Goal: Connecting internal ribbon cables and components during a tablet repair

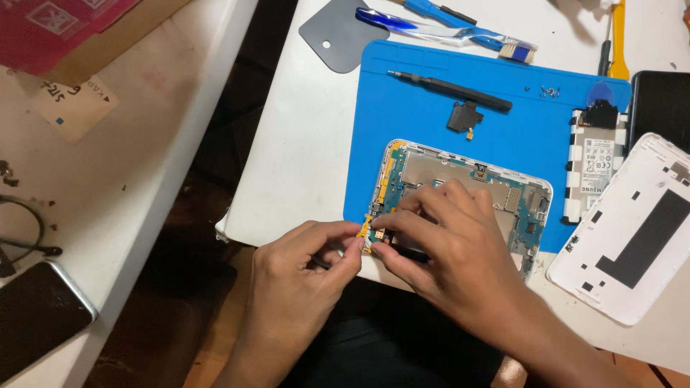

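Here, hands first:
Left hand [298,269]: fingers curled, thumb and forefinger pinched together on the small orange strip [365,228] at the lower left corner of the opened tablet [460,197].
Right hand [449,248]: lies over the lower middle of the tablet, fingertips [384,224] drawn together just beside the left hand's, touching a tiny part at that same corner; whether it truly grips it I cannot tell.
Hands together: fingertips nearly meet at the tablet's corner, at the near edge of the table [302,144].
Tablet: back removed, green board and metal shield showing, lying on the blue mat [402,129].
Black pen-like tool [449,89]: lies slanted on the mat above the tablet.
Small black part [463,116]: on the mat just below that tool.
Battery [595,169]: flat, white, on the mat's right edge, beside the tablet.
White back cover [632,230]: inside up, right of the battery, on the table.
Toothbrush [445,30]: blue, beyond the mat's top edge.
Grey scraper [338,36]: left of the toothbrush.
Dark phone [39,316]: on the other table at far left, well apart.
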